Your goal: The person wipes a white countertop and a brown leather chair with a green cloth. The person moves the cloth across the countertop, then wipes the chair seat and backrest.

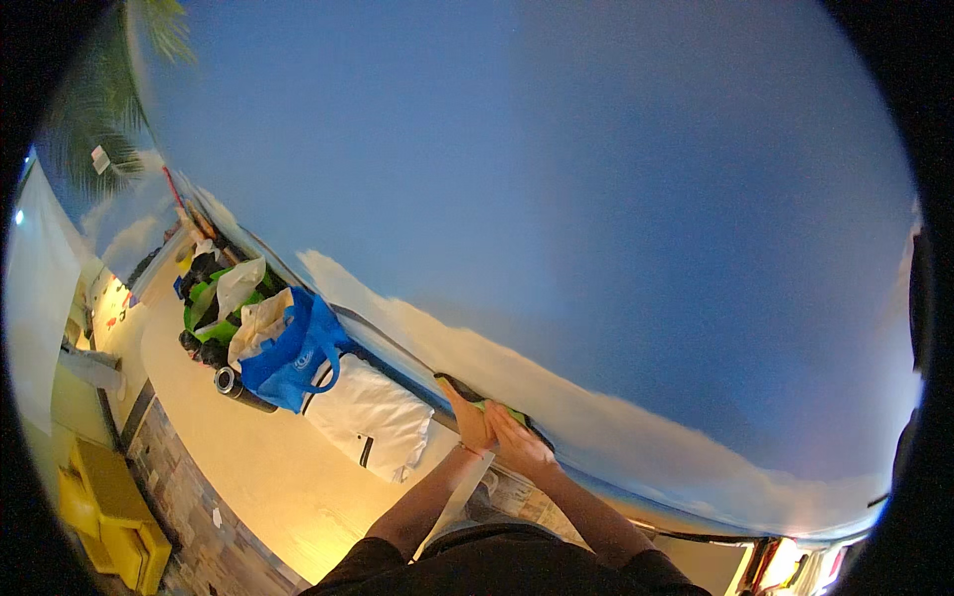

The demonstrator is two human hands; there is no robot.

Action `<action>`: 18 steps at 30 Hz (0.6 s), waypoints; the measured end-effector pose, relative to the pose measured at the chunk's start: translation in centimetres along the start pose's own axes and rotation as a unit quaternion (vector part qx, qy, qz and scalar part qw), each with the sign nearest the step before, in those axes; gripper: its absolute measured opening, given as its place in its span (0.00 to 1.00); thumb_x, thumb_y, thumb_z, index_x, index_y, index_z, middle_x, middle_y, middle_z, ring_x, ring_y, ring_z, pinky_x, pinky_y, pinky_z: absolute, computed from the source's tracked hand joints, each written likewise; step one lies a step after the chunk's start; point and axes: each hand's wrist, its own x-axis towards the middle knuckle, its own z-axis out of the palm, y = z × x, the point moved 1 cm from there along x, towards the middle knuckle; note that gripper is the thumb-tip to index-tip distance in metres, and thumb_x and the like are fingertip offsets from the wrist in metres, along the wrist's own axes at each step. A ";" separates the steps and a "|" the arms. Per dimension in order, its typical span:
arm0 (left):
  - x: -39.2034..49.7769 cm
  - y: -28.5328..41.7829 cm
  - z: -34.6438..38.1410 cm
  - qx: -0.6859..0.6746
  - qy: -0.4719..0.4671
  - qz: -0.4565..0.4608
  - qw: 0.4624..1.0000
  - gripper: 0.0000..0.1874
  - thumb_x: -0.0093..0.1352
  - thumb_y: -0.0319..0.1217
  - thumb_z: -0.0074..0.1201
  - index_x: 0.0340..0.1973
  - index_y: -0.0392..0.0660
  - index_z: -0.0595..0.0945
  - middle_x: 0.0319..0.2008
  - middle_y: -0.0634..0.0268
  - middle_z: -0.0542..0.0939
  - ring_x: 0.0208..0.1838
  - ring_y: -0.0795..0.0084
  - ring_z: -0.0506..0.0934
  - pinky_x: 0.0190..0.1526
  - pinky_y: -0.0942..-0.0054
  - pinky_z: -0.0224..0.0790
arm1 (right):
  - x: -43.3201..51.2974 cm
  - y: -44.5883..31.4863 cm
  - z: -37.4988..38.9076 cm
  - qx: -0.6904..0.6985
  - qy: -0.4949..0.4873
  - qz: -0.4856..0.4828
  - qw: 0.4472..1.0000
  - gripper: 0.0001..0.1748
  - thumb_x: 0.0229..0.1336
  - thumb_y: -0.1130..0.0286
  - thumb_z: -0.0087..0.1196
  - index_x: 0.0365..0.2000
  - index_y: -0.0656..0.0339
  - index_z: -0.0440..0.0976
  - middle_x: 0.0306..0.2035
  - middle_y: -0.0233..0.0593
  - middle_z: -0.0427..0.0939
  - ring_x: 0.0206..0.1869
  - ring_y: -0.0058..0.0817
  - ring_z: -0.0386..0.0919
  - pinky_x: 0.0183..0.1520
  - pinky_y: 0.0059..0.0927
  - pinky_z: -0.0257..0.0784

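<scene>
Both hands are stretched out in front of me at the wall painted with sky and clouds (581,246). My left hand (471,416) lies at the left part of a dark, flat, long object with some green on it (516,414). Close beside it, almost touching, my right hand (519,441) rests on the same object with its fingers stretched. The object sits along the wall surface; its kind cannot be told. How firmly the hands hold it is hidden. A thin band circles my left wrist.
Left of me a pale table (223,439) bears a folded white cloth item (373,417), a blue tote bag (287,365), a dark tumbler (242,389) and a green bag (212,305). Yellow furniture (112,514) stands at the lower left. Clothes (797,566) hang at the lower right.
</scene>
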 end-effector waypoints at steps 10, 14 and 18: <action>7.9 12.2 2.2 0.198 0.078 0.396 0.893 0.27 0.69 0.59 0.40 0.32 0.46 0.77 0.56 0.47 0.69 0.74 0.20 0.37 0.61 0.13 0.27 | -6.7 5.7 -1.3 0.003 0.297 0.314 0.902 0.19 0.63 0.62 0.47 0.52 0.51 0.79 0.67 0.32 0.68 0.74 0.30 0.56 0.75 0.44 0.42; 11.2 21.4 2.5 0.199 0.065 0.380 0.901 0.27 0.68 0.59 0.42 0.40 0.48 0.80 0.59 0.50 0.70 0.73 0.19 0.39 0.62 0.15 0.30 | -7.9 10.7 -4.7 -0.032 0.330 0.421 0.844 0.19 0.59 0.56 0.54 0.50 0.41 0.80 0.67 0.32 0.68 0.73 0.40 0.57 0.73 0.57 0.35; 15.3 30.5 2.4 0.207 0.079 0.450 0.865 0.33 0.70 0.54 0.40 0.62 0.46 0.72 0.73 0.49 0.58 0.72 0.17 0.40 0.65 0.19 0.31 | -9.0 17.0 -10.9 -0.043 0.331 0.503 0.798 0.21 0.60 0.55 0.53 0.53 0.42 0.79 0.67 0.40 0.67 0.72 0.49 0.57 0.73 0.60 0.30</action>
